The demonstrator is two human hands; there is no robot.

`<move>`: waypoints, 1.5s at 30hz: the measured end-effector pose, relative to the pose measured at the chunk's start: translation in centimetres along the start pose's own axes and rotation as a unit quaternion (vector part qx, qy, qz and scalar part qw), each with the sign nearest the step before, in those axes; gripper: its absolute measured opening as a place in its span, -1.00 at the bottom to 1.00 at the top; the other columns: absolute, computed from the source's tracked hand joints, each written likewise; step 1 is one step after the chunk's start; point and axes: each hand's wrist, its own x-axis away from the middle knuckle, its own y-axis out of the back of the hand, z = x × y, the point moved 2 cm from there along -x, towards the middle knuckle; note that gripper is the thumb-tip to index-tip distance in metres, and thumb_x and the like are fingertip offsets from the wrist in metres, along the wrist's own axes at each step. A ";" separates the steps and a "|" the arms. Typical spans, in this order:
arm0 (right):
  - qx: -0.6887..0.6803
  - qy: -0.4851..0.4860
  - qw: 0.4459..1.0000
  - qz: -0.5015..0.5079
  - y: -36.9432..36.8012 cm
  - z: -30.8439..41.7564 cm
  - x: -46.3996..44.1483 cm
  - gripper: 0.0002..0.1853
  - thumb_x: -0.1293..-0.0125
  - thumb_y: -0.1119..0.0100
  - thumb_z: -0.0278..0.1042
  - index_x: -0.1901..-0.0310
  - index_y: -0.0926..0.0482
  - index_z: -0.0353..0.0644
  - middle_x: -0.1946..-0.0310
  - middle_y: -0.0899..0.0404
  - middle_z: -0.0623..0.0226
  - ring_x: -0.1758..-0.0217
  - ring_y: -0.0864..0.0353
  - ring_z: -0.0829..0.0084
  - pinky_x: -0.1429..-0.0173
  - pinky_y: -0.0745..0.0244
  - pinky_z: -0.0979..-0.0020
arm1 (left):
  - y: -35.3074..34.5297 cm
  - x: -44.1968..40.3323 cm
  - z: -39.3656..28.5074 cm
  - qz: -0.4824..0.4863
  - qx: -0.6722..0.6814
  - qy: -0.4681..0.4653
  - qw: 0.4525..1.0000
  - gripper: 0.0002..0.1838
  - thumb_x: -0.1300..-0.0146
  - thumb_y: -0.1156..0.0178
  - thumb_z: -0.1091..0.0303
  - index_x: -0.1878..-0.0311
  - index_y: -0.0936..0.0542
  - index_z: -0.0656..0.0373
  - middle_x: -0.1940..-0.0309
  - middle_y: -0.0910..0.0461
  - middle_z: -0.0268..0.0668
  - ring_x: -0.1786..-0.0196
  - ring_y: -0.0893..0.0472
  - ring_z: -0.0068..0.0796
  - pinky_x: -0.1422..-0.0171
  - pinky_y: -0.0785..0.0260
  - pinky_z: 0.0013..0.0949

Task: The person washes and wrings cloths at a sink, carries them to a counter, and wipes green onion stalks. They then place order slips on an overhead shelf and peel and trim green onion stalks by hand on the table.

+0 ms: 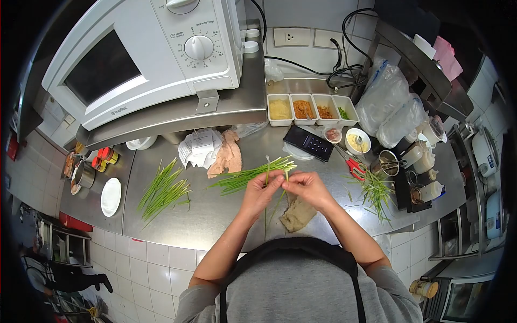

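My left hand (262, 189) and my right hand (308, 188) meet over the steel counter, fingertips pinched together. Thin spring onion stalks (267, 168) stand up between the left fingers, their green ends hanging below. The right fingers pinch the pale end of a spring onion (286, 175). Just behind the hands lies a bunch of spring onions (234, 180), white ends to the right. Another green bunch (164, 191) rests farther left. Loose green trimmings (376, 195) lie to the right, beside red-handled scissors (356, 168). Under my right hand is a folded beige cloth (298, 214).
A microwave (156, 59) sits on a shelf at back left. Behind the hands are a black phone (308, 143), white food containers (280, 110) and a small bowl (357, 141). Papers (200, 148) and an orange cloth (226, 155) lie left; bottles (430, 192) stand right.
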 end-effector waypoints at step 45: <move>0.237 0.257 0.936 0.032 -4.6 0.3 -3.7 -0.92 -0.18 -0.10 -0.42 0.39 -0.55 -0.21 0.40 -0.42 0.33 0.34 -0.53 0.40 0.31 -0.43 0.36 | 5.8 1.6 3.5 0.085 -0.236 0.064 0.966 -0.74 -0.39 0.06 0.29 0.19 -0.57 0.24 0.40 -0.48 -0.45 0.40 -0.38 -0.65 0.27 -0.26 -0.57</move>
